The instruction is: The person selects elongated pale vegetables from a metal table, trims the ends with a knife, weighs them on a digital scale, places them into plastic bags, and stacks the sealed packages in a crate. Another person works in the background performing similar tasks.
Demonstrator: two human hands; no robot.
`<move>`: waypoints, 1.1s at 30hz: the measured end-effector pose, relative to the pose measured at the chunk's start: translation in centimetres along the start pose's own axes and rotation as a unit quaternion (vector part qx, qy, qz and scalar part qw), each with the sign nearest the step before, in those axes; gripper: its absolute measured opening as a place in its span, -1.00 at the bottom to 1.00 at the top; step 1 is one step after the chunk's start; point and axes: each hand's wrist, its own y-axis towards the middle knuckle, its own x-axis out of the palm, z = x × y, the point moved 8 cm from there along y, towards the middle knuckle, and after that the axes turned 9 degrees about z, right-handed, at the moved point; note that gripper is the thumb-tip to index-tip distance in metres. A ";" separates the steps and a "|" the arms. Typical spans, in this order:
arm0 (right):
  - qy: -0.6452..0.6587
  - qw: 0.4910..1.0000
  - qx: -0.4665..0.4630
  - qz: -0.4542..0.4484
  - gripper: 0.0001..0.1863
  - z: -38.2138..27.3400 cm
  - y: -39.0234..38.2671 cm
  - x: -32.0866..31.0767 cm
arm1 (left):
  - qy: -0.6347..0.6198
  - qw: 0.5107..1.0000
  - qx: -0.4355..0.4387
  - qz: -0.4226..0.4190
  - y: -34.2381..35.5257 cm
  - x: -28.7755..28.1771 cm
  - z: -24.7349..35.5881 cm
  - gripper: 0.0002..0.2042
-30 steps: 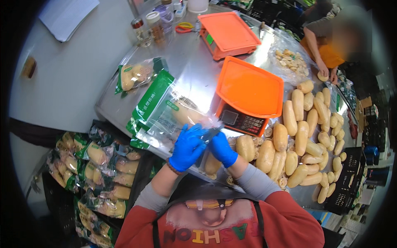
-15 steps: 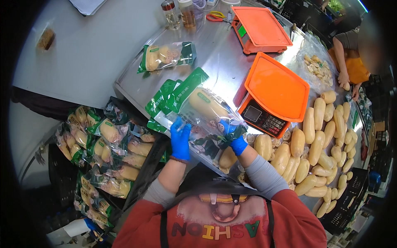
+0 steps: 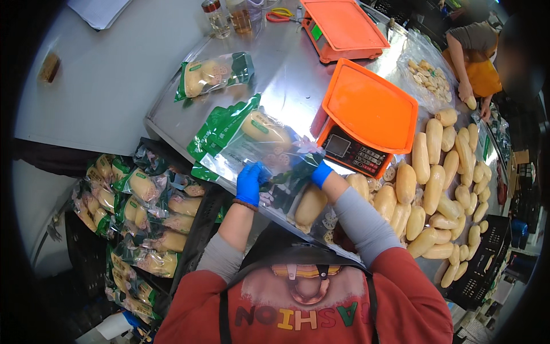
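Observation:
A clear plastic bag with green printed ends lies in front of me on the steel table, with peeled lotus root inside. My left hand, in a blue glove, has its fingers closed on the near edge of the bag. At the bag's right end is my blue-gloved right hand; the film covers its fingers, so their grip is hidden. Under the bag's left end lie several flat green bags. A loose lotus root rests just below my right hand.
An orange scale stands right of the bag, a second orange scale behind it. Loose lotus roots cover the table's right side. A filled bag lies at the back left. A crate holds packed bags. A co-worker's hand works at far right.
My right hand has moved left, and its fingers have gone under the film. The lotus root in the bag has shifted left. The whole view has moved slightly.

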 end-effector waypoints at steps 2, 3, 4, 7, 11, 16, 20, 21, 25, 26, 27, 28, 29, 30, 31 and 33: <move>-0.157 0.973 -0.165 0.025 -0.78 -2.9 -1.9 -1.8 | -0.022 0.999 -0.014 -0.019 0.9 -0.7 -0.7 -0.85; -0.168 0.957 -0.231 0.053 -0.76 -4.5 -3.5 -2.9 | -0.034 0.999 -0.020 -0.026 1.0 -0.8 -0.8 -0.84; -0.171 0.968 -0.181 -0.018 -0.67 -5.2 -4.9 -3.3 | -0.031 0.999 -0.026 0.002 0.5 -1.0 -0.3 -0.81; -0.243 0.942 -0.031 -0.229 -0.40 -3.4 -9.4 -3.9 | -0.040 0.997 -0.046 0.043 0.3 -1.5 0.4 -0.80; -0.116 0.979 -0.124 -0.117 -0.50 -2.8 -12.1 -5.2 | -0.028 0.996 -0.038 0.070 0.3 -1.4 0.9 -0.79; -0.219 0.954 -0.106 -0.177 -0.44 -2.3 -13.3 -6.0 | -0.034 0.997 -0.008 0.064 0.9 -1.8 1.1 -0.81; -0.315 0.904 -0.112 -0.265 -0.48 -2.1 -14.6 -5.5 | -0.028 0.997 0.017 0.069 0.6 -1.5 1.4 -0.82; -0.319 0.896 -0.129 -0.280 -0.48 -1.2 -15.1 -5.0 | -0.019 0.998 0.005 0.058 0.1 -0.9 1.5 -0.82; -0.210 0.950 -0.132 -0.192 -0.42 -2.3 -15.4 -7.2 | -0.007 0.998 -0.027 0.058 -2.5 0.2 2.8 -0.83; -0.118 0.977 -0.063 -0.167 -0.42 -2.3 -15.1 -7.9 | -0.007 0.997 -0.033 0.065 -3.0 0.1 2.8 -0.83; -0.024 0.990 0.005 -0.142 -0.42 -2.0 -14.7 -8.6 | 0.012 0.999 -0.012 0.030 -3.0 -0.3 2.4 -0.83; 0.110 0.976 0.121 -0.142 -0.44 -0.5 -15.1 -8.5 | 0.032 0.999 0.009 -0.005 -2.8 -1.4 1.5 -0.83; 0.263 0.941 0.192 -0.094 -0.41 -0.6 -15.2 -8.5 | 0.052 0.997 0.030 -0.041 -3.1 -1.9 0.8 -0.81; 0.408 0.875 0.257 -0.043 -0.38 -1.1 -15.2 -8.1 | 0.021 0.995 0.064 -0.079 -5.0 -0.6 1.3 -0.79; 0.540 0.781 0.313 0.010 -0.35 -1.2 -15.4 -7.7 | 0.060 0.987 0.117 -0.092 -6.8 0.8 1.9 -0.75; 0.572 0.770 0.284 0.003 -0.33 -2.0 -15.1 -7.5 | 0.136 0.959 0.221 -0.115 -10.8 4.4 3.3 -0.65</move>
